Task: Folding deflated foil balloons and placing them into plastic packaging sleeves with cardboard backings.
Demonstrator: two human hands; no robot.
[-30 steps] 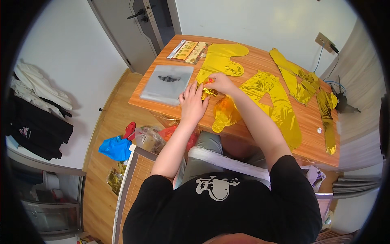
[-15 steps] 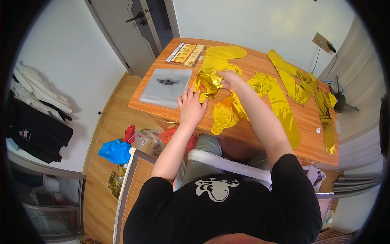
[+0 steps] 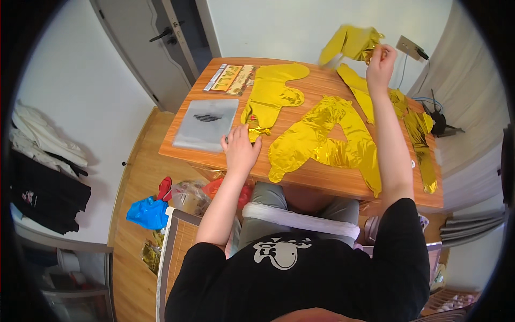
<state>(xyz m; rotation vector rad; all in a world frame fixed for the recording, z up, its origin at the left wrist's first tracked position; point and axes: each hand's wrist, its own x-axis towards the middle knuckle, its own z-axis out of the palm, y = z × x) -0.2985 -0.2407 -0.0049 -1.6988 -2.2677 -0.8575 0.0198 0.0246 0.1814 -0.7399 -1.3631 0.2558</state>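
My right hand point(image 3: 381, 57) is raised over the table's far right side, its fingers pinching one end of a gold foil balloon point(image 3: 351, 43). That balloon hangs out to the left, slightly blurred. My left hand point(image 3: 241, 149) lies at the table's front edge with its fingers spread. Its fingertips touch the crumpled lower end of a flat, letter-shaped gold foil balloon point(image 3: 271, 88). Between my arms lies a larger flat foil balloon point(image 3: 316, 131) with a triangular opening. Further right, another long foil balloon point(image 3: 421, 147) is partly hidden behind my right forearm.
A clear plastic sleeve point(image 3: 206, 123) and a printed package point(image 3: 230, 79) lie on the wooden table point(image 3: 182, 156) at left. A black router-like device point(image 3: 441, 124) with cables sits by the right edge. Blue point(image 3: 147, 213) and red point(image 3: 228, 190) bags are below.
My right hand has moved up and right, lifting a gold foil balloon away from my left hand. My left hand stays by the front edge, at the letter-shaped balloon's lower end.
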